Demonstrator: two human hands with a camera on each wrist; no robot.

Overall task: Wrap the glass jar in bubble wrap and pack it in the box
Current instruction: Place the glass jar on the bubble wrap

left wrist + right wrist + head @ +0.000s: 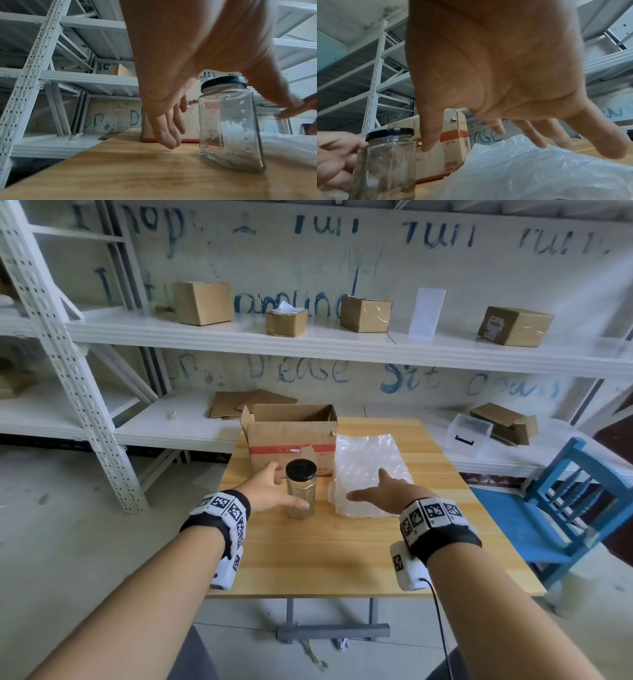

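Note:
A clear glass jar point(301, 494) with a black lid stands upright on the wooden table point(342, 559), in front of an open cardboard box point(291, 436) with a red tape band. My left hand point(270, 491) is open around the jar, thumb on the near side and fingers on the far left. In the left wrist view a gap shows between the fingers point(169, 129) and the jar point(229, 121). A sheet of bubble wrap point(366, 470) lies flat to the right of the jar. Just above its near part my right hand point(380, 491) hovers open with fingers spread; from the right wrist the bubble wrap point(539, 169) shows below the palm.
White metal shelving point(239, 337) runs behind the table and carries several cardboard boxes. A blue wooden chair point(548, 508) stands close to the table's right edge. The near half of the table top is bare wood.

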